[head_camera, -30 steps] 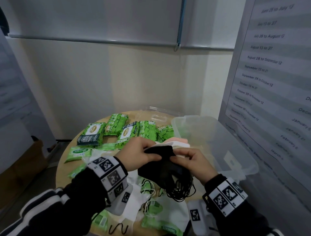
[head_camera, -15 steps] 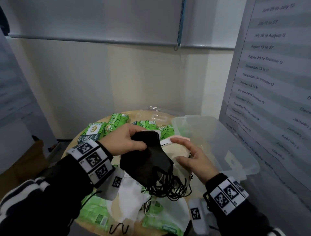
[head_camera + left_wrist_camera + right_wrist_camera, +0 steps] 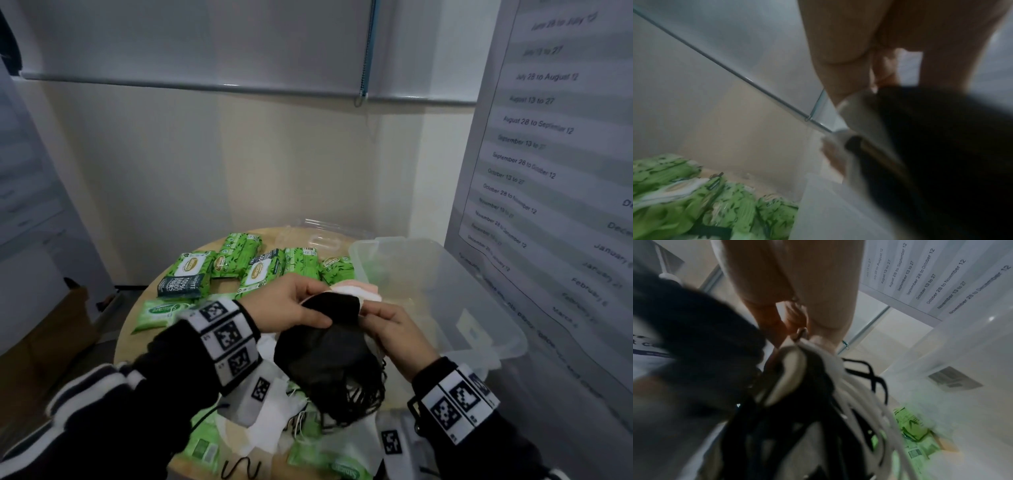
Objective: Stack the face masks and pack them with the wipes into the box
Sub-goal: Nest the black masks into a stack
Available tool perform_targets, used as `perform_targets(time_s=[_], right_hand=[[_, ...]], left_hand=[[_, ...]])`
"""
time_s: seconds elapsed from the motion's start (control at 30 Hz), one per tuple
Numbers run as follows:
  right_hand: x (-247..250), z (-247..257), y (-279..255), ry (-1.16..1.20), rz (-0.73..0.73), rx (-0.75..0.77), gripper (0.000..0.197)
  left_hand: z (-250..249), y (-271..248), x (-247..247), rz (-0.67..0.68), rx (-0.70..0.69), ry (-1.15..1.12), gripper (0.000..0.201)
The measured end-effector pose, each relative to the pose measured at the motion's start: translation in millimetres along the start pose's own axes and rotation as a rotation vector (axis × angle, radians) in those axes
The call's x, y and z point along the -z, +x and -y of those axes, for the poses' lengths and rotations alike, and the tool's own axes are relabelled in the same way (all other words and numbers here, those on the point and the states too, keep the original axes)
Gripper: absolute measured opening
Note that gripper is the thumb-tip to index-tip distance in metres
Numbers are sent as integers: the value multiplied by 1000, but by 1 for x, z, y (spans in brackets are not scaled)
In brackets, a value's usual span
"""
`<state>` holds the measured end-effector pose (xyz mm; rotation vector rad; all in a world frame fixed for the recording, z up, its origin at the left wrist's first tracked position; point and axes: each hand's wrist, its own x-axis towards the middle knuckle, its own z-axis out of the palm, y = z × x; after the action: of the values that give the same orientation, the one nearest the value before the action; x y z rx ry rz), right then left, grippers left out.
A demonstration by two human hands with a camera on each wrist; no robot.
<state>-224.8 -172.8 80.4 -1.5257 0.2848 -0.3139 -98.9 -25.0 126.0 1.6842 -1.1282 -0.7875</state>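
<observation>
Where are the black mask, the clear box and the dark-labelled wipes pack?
black mask [image 3: 325,339], head view, middle of its cloth.
clear box [image 3: 394,241], head view, far rim.
dark-labelled wipes pack [image 3: 181,282], head view, dark label.

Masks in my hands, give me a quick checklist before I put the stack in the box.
1. Left hand grips masks: ok.
2. Right hand grips masks: ok.
3. Mask edges lined up: not ok, white and pink ones stick out past the black.
4. Ear loops tucked in: not ok, they dangle.
5. Box open: ok, lid off.
6. Wipes packed: not ok, on the table.
</observation>
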Motion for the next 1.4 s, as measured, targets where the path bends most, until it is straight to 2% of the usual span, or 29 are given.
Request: perform_targets(time_s=[0.07, 0.1, 0.13, 0.27, 0.4, 0.47, 0.53, 0.6, 0.67, 0.73, 0.83, 0.9, 0.97, 1.1, 1.17, 1.3, 1.4], right_hand=[[-2, 0, 1, 53, -35, 0, 64], [-1, -1, 2, 86, -53, -6, 74], [1, -2, 2, 115, -54, -19, 74], [4, -4, -1, 76, 12, -63, 26], [2, -4, -1, 47, -38, -60, 11], [1, -4, 0, 50, -79, -61, 11], [1, -3, 0, 77, -131, -54, 11], [1, -1, 0, 115, -195, -51, 12], [4, 0, 1, 150, -250, -52, 11], [5, 1, 1, 162, -268, -57, 12], [2, 2, 1, 166, -243, -74, 13], [-2, 3, 0, 164, -214, -97, 13], [-4, 2, -2, 145, -193, -103, 11], [-3, 1, -4, 67, -161, -80, 7], [-2, 1, -5, 26, -125, -64, 9], [-4, 2, -7, 12, -36, -57, 10], [-3, 4, -7, 151, -13, -48, 14]], left_hand=[[10, 5, -6, -113, 39, 7, 26], [12, 6, -9, -153, 60, -17, 25], [13, 7, -13, -177, 72, -34, 22], [15, 7, -22, -224, 32, 5, 10], [21, 7, -30, -263, -45, 88, 8], [21, 6, -32, -273, -56, 120, 21], [20, 5, -28, -267, -9, 72, 35], [21, 1, -21, -179, 53, 32, 62], [25, -3, -15, -37, 88, 96, 85], [26, -7, -12, 40, 107, 184, 96], [21, -5, -14, 19, 123, 396, 103], [16, -4, -17, -10, 112, 483, 97], [13, -4, -20, -31, 102, 472, 91], [13, -6, -15, 52, 128, 367, 91], [12, -7, -13, 68, 117, 229, 79], [11, -3, -17, -125, 65, 146, 30], [11, -2, -13, -160, 62, 121, 35]])
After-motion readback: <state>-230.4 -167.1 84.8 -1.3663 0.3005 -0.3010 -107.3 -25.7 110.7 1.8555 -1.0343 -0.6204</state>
